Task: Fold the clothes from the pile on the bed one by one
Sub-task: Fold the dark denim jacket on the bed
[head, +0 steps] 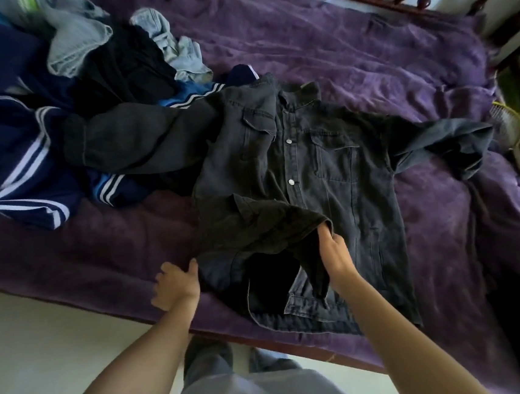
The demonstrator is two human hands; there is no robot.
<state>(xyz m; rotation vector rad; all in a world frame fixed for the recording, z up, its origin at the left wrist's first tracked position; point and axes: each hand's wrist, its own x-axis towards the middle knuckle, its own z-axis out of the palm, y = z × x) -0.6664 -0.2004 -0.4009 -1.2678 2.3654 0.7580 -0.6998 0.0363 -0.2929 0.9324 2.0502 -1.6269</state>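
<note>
At ten o'clock, a heap of unfolded navy, black and pale-blue clothes (52, 99) lies on a bed with a rumpled purple cover (364, 43). At seven o'clock the left hand (175, 284), fingers loosely spread, rests its thumb on the near left edge of a dark grey denim jacket (328, 164). The jacket lies mid-bed, buttons up, its long axis running from collar at twelve to hem at six. Just right of centre, the right hand (335, 251) pinches the corner of the jacket's turned-over front panel. It seems the nearer hand for laying that panel flat.
</note>
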